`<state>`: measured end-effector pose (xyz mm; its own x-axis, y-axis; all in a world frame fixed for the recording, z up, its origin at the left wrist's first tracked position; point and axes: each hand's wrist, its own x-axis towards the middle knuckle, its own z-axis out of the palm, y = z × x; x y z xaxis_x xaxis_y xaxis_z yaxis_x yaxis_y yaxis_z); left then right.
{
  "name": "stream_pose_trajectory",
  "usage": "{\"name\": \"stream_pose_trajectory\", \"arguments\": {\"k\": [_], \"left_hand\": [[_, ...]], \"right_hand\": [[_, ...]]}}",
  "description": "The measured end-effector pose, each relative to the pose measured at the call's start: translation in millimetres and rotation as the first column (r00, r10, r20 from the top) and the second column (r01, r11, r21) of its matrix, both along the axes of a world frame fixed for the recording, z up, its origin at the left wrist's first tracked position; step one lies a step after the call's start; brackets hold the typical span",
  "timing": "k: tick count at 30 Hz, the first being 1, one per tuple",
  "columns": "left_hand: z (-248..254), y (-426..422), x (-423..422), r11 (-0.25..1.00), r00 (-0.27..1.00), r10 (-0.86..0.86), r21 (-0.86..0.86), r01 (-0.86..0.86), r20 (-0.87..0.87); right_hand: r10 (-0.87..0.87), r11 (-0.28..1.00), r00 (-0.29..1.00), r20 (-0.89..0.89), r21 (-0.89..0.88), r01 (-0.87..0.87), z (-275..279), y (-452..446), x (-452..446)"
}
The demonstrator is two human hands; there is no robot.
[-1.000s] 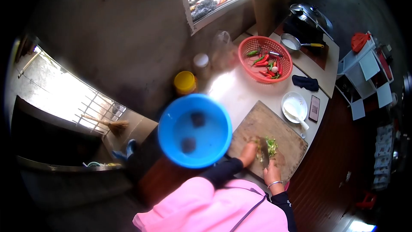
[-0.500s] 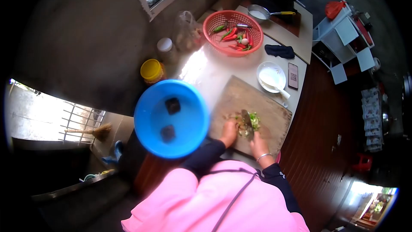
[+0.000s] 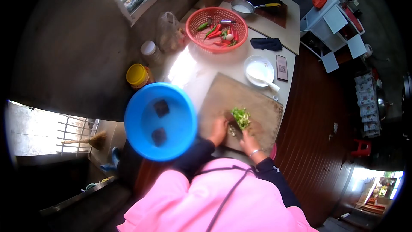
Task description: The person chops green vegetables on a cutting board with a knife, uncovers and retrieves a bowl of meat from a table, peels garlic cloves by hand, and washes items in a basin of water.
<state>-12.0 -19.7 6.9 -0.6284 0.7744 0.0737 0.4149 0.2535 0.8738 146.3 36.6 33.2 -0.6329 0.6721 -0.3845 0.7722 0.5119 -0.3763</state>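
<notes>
On a wooden cutting board [image 3: 219,92], my right hand [image 3: 249,143] is closed around the handle of a kitchen knife [image 3: 234,123]. The dark blade points away from me and leans slightly left. A small heap of chopped green pieces [image 3: 241,118], perhaps peppers, lies against the blade's right side. Close to the blade's left side is my left hand [image 3: 219,130], its fingers curled together. What those fingers hold, if anything, is hidden. Paler bits lie by the blade between my hands.
Left of the board stands a blue basin [image 3: 131,122] of water with two dark blocks. Behind are a red basket [image 3: 193,38] of peppers, a white bowl [image 3: 257,66] with a spoon, a phone [image 3: 282,68], a dark cloth [image 3: 266,44] and a yellow-lidded jar [image 3: 137,75].
The whole view has shifted a little. More green pieces now show heaped right of the blade, and fewer scraps lie by my left hand. Both hands stay close to the knife.
</notes>
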Motion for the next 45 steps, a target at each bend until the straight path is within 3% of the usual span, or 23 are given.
{"name": "stream_pose_trajectory", "arguments": {"k": [3, 4, 5, 6, 7, 8, 10, 12, 13, 14, 15, 16, 17, 18, 20, 23, 26, 30, 34, 36, 37, 40, 45], "left_hand": [[2, -4, 5, 0.985, 0.985, -0.152, 0.098, 0.144, 0.082], [1, -8, 10, 0.952, 0.953, -0.268, 0.111, 0.285, -0.141], [0, -12, 15, 0.903, 0.861, -0.364, 0.091, 0.419, -0.356], [1, -14, 21, 0.903, 0.86, -0.365, 0.091, 0.42, -0.356], [3, -14, 27, 0.833, 0.715, -0.499, -0.044, 0.552, -0.49], [5, -15, 32, 0.74, 0.528, -0.615, -0.196, 0.644, -0.585], [-9, -13, 34, 0.75, 0.516, -0.619, -0.252, 0.611, -0.592], [-24, -10, 24, 0.798, 0.548, -0.6, -0.394, 0.455, -0.583], [-24, -8, 18, 0.804, 0.551, -0.593, -0.39, 0.449, -0.587], [-24, -7, 14, 0.804, 0.552, -0.593, -0.39, 0.45, -0.587], [-22, -7, 9, 0.796, 0.572, -0.605, -0.393, 0.461, -0.554], [-19, -7, 6, 0.786, 0.59, -0.618, -0.397, 0.473, -0.521], [-16, -8, 6, 0.801, 0.624, -0.599, -0.369, 0.472, -0.503], [-15, -10, 6, 0.798, 0.616, -0.603, -0.371, 0.475, -0.508], [-16, -16, 7, 0.857, 0.751, -0.516, -0.265, 0.442, -0.413], [-22, -27, 7, 0.869, 0.792, -0.495, -0.192, 0.456, -0.358], [-34, -39, 4, 0.87, 0.818, -0.494, -0.175, 0.461, -0.295], [-14, -52, 3, 0.845, 0.83, -0.524, -0.241, 0.478, -0.193], [7, -61, -6, 0.833, 0.824, -0.547, -0.192, 0.519, -0.147], [21, -66, -10, 0.816, 0.829, -0.559, -0.179, 0.55, -0.003], [21, -67, -13, 0.839, 0.838, -0.541, -0.108, 0.533, -0.067], [17, -63, -13, 0.842, 0.844, -0.532, -0.152, 0.518, -0.072], [9, -47, 4, 0.815, 0.8, -0.579, -0.068, 0.576, -0.158]], "right_hand": [[-0.095, 0.995, 0.991, -0.094, -0.015, 0.094, 2, 11, 9], [-0.184, 0.983, 0.976, -0.117, -0.043, 0.18, 3, 14, 12], [-0.144, 0.989, 0.955, -0.26, -0.006, 0.147, 0, 17, 17], [-0.145, 0.989, 0.955, -0.26, -0.006, 0.148, 8, 18, 17], [-0.366, 0.904, 0.892, -0.266, -0.328, 0.273, 25, 18, 13], [-0.565, 0.708, 0.801, -0.198, -0.615, 0.348, 36, 19, 11], [-0.643, 0.633, 0.735, -0.213, -0.689, 0.354, 43, 20, 14], [-0.754, 0.546, 0.609, -0.246, -0.751, 0.372, 50, 23, 20], [-0.696, 0.639, 0.661, -0.281, -0.662, 0.392, 38, 28, 30], [-0.696, 0.639, 0.661, -0.281, -0.661, 0.393, 25, 36, 36], [-0.464, 0.885, 0.811, -0.356, -0.232, 0.404, 22, 41, 34], [-0.215, 0.925, 0.931, -0.293, 0.245, 0.291, 21, 44, 33], [-0.268, 0.941, 0.951, -0.154, 0.171, 0.293, 20, 49, 33], [-0.275, 0.938, 0.948, -0.161, 0.171, 0.301, 13, 49, 32], [-0.146, 0.97, 0.979, 0.14, 0.214, 0.114, -9, 51, 28], [-0.001, 0.963, 0.996, 0.093, 0.27, -0.025, 2, 23, 17], [-0.002, 0.96, 0.998, 0.065, 0.28, -0.016, 8, 17, 17], [-0.078, 0.896, 0.996, 0.05, 0.442, 0.048, 6, 24, 9], [-0.048, 0.89, 0.997, -0.06, 0.45, 0.07, -8, 17, 5], [-0.024, 0.915, 0.999, -0.032, 0.402, 0.035, -16, 13, 9], [-0.04, 0.9, 0.998, -0.041, 0.433, 0.054, -24, 8, 12], [-0.097, 0.851, 0.985, -0.146, 0.5, 0.158, -22, -5, 18], [-0.225, 0.827, 0.918, -0.327, 0.433, 0.357, 8, -33, 56]]}}
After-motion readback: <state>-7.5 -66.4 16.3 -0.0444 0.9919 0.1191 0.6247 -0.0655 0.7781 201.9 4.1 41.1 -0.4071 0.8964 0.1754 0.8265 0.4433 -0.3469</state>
